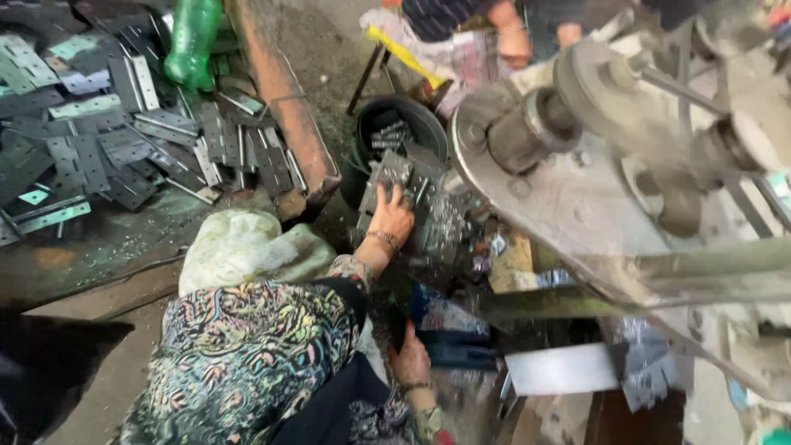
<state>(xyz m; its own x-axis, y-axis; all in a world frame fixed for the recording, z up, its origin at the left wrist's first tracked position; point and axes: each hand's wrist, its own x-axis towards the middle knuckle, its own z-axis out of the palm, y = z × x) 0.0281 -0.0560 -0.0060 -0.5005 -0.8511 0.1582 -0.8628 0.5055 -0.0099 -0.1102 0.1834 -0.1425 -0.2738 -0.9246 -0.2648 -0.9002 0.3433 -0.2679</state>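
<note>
My left hand (390, 216), a bracelet on its wrist, reaches forward and closes its fingers over a heap of grey perforated metal plates (394, 170) beside the machine. My right hand (410, 357), also with a bracelet, is lower and close to my body. Its fingers rest against a dark flat piece (399, 328) next to a blue box (451, 331); whether it grips the piece is unclear. My knee in patterned cloth (247, 354) fills the lower left.
A black bucket (401, 125) holding plates stands beyond the heap. Many hinge plates (124, 140) lie on the floor at left with a green bottle (194, 41) and a rusty beam (284, 99). A belt-driven machine (577, 140) fills the right. Another person (511, 33) sits at the top.
</note>
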